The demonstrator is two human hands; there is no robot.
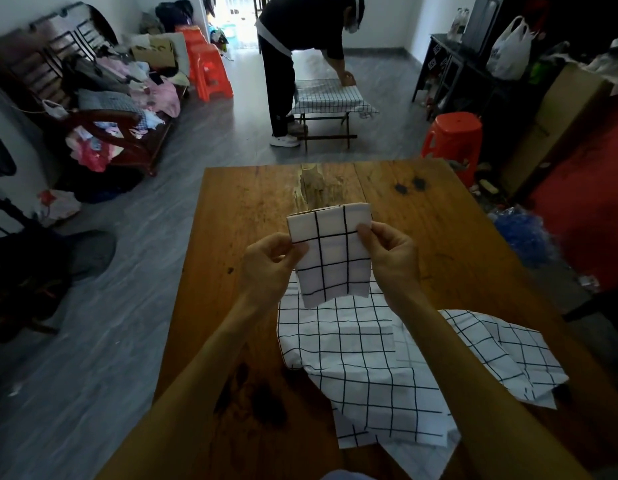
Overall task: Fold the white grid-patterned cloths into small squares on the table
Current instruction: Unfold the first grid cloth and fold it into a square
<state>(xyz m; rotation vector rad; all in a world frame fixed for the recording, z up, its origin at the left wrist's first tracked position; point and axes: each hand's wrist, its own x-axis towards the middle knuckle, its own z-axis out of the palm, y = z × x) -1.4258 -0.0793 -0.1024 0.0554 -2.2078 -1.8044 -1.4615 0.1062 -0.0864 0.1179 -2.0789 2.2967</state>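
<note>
A small folded white cloth with a black grid [332,254] is held up above the wooden table [439,230]. My left hand [269,261] pinches its left edge and my right hand [390,251] pinches its right edge near the top. Below my hands, a loose pile of unfolded white grid cloths [370,368] lies spread over the near right part of the table, partly hidden by my right forearm.
Beyond the table a person [300,46] bends over a small folding table covered with a grid cloth [328,95]. Red plastic stools [453,140] stand to the right and far left. A cluttered wooden sofa [110,109] lines the left wall.
</note>
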